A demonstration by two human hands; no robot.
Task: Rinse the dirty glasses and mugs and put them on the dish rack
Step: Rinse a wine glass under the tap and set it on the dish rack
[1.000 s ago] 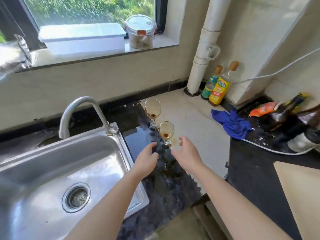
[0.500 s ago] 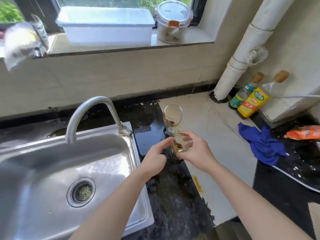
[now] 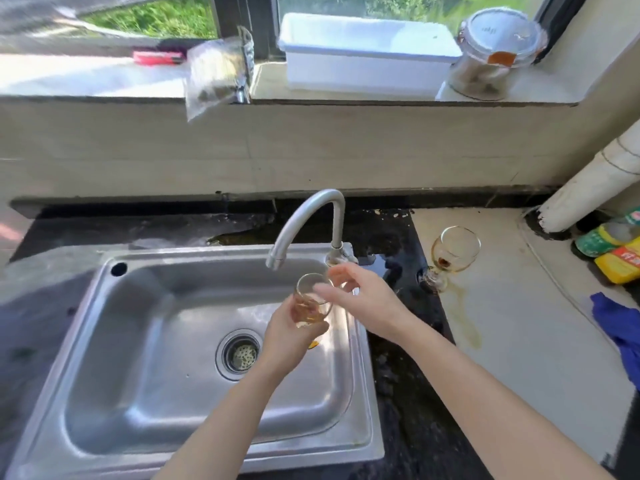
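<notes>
Left hand [image 3: 287, 337] grips the glass [image 3: 306, 308] round the bowl, fingers curled. It's over the right half of the sink [image 3: 145, 341], just below and right of the tap [image 3: 311, 216] spout, with brown dregs inside. Right hand [image 3: 370, 303] is just beside it, fingers loose and spread, clasping nothing. Its blurred fingertips overlap the glass rim; can't tell if they touch.

Room: the basin left of the glass is open down to the drain [image 3: 241, 353]. It's tight above, with the spout close over the rim. The sink's right rim runs under the right wrist. Beyond it is a dark wet counter strip [image 3: 405, 393], then the pale counter [image 3: 519, 341].

Around: the second glass [image 3: 453, 254] stands upright at the pale counter's left edge, right of the tap base. It has brown residue in the bowl, and a brown streak [image 3: 464, 320] runs forward from its foot. Bottles [image 3: 613, 251] and a white pipe [image 3: 588, 188] sit in the far right corner, a blue cloth [image 3: 620, 334] at the right edge. On the sill are a white box [image 3: 367, 57], a jar [image 3: 498, 53] and a plastic bag [image 3: 218, 77]. All of these are well apart from the hands.

Change vs 0.5 s ago: the right hand had the glass over the counter beside the second glass. Now the left hand has it over the sink and the right hand has let go. The second glass hasn't moved. The view swung left, so the sink is now centre.
</notes>
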